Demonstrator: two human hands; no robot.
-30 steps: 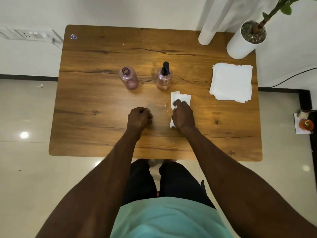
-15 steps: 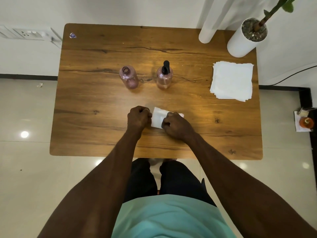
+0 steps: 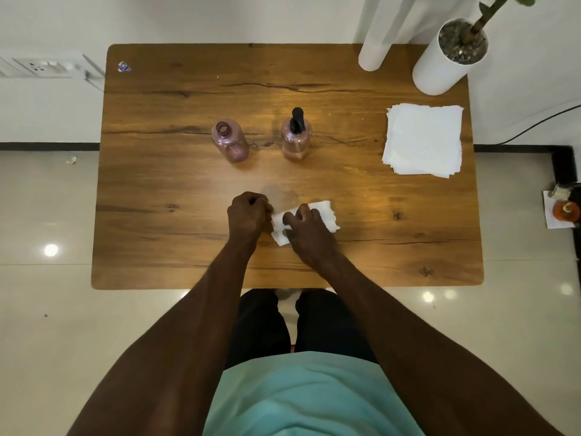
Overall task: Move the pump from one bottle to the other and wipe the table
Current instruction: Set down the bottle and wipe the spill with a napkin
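Your right hand point(image 3: 306, 229) has dragged the paper napkin point(image 3: 323, 217) back beside your fisted, empty left hand point(image 3: 248, 214), fingers pressing it flat. It's thin, soft, tearable: keep spread fingertips on its middle.

Napkin point(image 3: 323, 215) part-hidden under right hand point(image 3: 306, 232) — plant point(image 3: 490, 14) cropped (top edge).

- open bottle point(image 3: 229, 141): pinkish clear plastic, no cap, mouth bare, upright on the bench point(image 3: 157, 215), left of the other bottle and apart from it.
- pump bottle point(image 3: 296, 141): same pinkish clear plastic, upright near the bench's middle.
- pump point(image 3: 296, 118): black, seated in that bottle's neck.
- tissue point(image 3: 323, 215): white, creased, lying flat on the bench nearer the front edge than the bottles.
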